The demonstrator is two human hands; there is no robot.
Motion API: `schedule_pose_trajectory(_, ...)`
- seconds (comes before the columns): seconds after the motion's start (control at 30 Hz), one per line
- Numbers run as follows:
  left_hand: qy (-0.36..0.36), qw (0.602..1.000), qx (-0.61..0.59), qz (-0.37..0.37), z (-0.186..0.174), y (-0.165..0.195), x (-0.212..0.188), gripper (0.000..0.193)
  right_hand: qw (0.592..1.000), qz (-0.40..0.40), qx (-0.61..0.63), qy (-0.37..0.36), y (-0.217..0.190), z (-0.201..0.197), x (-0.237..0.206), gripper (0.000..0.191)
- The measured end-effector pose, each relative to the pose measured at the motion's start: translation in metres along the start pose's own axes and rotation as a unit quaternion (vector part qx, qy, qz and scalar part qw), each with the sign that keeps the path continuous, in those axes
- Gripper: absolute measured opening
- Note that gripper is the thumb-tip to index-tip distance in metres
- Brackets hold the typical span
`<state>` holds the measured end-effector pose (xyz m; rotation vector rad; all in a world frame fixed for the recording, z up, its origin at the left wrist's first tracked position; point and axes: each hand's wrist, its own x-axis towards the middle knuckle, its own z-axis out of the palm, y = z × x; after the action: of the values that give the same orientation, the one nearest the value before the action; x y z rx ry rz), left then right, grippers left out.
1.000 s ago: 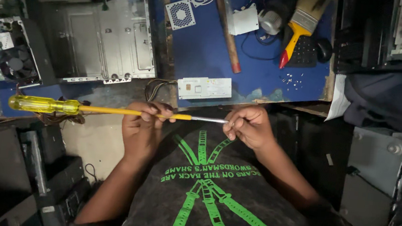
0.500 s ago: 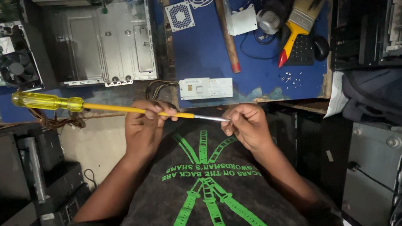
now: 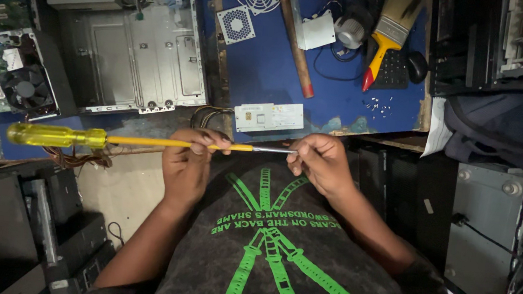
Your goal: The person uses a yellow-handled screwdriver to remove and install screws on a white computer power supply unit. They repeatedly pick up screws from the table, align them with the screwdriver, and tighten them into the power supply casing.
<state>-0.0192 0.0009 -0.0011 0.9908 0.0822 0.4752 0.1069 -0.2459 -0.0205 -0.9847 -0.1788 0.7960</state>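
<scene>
Long yellow-handled screwdriver (image 3: 147, 142) held level across my lap, just below the blue bench (image 3: 269, 71) edge. My left hand (image 3: 188, 162) is curled shut around the yellow-sleeved shaft; my right hand (image 3: 321, 162) pinches the bare metal tip between fingertips. Best to keep the left grip firm and shaft level, working the tip lightly. Handle sticks out far left, well apart from both hands.

I see my left hand (image 3: 188, 165) gripping the yellow shaft of a long screwdriver (image 3: 147, 142), its clear yellow handle out at nine o'clock. My right hand (image 3: 321, 162) pinches the bare metal tip. At twelve o'clock lie a white power supply unit (image 3: 269, 117), a paintbrush (image 3: 391, 31) and a wooden stick (image 3: 297, 42) on the blue workbench (image 3: 262, 70).
</scene>
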Motion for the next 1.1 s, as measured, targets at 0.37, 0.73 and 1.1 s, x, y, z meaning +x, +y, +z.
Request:
schedule_pose_trajectory(0.37, -0.038, 0.986, 0.150, 0.058, 0.012, 0.018, 0.000, 0.008, 0.992, 0.002, -0.098, 0.080, 0.005, 0.002, 0.007, 0.016)
schedule_pose_trajectory(0.73, -0.095, 0.974, 0.181, 0.099, 0.020, 0.024, 0.009, 0.007, 0.996, 0.044, -0.034, 0.075, 0.011, 0.002, 0.011, 0.021)
schedule_pose_trajectory(1.1, -0.100, 0.951, 0.272, 0.108, 0.030, 0.032, 0.014, 0.002, 0.994, 0.064, 0.010, 0.086, 0.014, 0.000, 0.018, 0.025)
